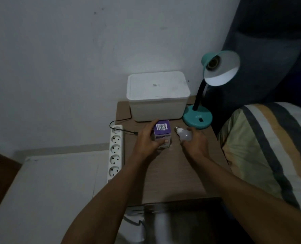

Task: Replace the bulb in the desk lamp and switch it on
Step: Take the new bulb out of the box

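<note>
A teal desk lamp (198, 118) stands at the back right of the small brown table (172, 173). Its shade (220, 67) tilts toward me and the socket inside is empty and dark. My left hand (146, 140) grips a purple bulb box (162, 133) with a barcode on top, resting on the table. My right hand (195, 143) is closed around the globe of a white bulb (184, 134), whose metal screw base points up and left, just in front of the lamp base.
A white lidded container (158, 95) sits against the wall behind the box. A white power strip (115, 152) lies along the table's left edge, with a loose black cable (121, 126) near it. A striped pillow (269, 152) borders the table on the right.
</note>
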Available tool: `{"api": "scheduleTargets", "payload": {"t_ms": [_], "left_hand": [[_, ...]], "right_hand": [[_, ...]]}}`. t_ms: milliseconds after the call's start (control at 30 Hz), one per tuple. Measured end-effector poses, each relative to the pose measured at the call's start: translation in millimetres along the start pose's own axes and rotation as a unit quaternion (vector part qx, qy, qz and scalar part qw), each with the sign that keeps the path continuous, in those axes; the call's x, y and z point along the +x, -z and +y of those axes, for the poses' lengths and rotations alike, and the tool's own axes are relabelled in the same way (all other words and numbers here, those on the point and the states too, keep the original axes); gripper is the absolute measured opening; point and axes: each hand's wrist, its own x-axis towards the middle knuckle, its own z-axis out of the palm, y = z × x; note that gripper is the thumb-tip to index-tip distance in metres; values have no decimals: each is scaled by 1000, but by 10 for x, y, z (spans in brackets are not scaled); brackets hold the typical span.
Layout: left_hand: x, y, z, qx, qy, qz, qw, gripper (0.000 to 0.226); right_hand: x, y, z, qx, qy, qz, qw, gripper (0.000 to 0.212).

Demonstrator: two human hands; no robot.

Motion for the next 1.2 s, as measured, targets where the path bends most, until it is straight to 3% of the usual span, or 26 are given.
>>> {"api": "scheduleTargets", "payload": {"t_ms": [133, 233, 300, 400, 500, 833, 1067, 1200], "left_hand": [[-13, -2, -16, -11, 3, 2, 1000, 92], [-12, 1, -11, -28, 2, 2, 1000, 94], [-18, 5, -23, -32, -5, -1, 999, 94], [-39, -12, -26, -46, 1, -5, 999, 92], [-40, -29, -13, -58, 7, -7, 998, 90], [-48, -34, -29, -66, -4, 1, 998, 96], [-56, -66, -24, -82, 7, 3, 997, 95], [-51, -65, -15, -81, 9, -1, 997, 97]], "right_hand": [[16, 41, -71, -48, 8, 6, 999, 56], [74, 191, -282, -6, 107, 20, 994, 47], [122, 304, -468, 20, 191, -38, 981, 41], [173, 351, -641, -37, 282, -137, 949, 33], [172, 323, -710, -94, 296, -178, 934, 29], [217, 360, -786, -190, 393, -202, 877, 31], [204, 410, -780, -198, 454, -185, 849, 29], [182, 390, -675, -169, 455, -168, 858, 28]]}}
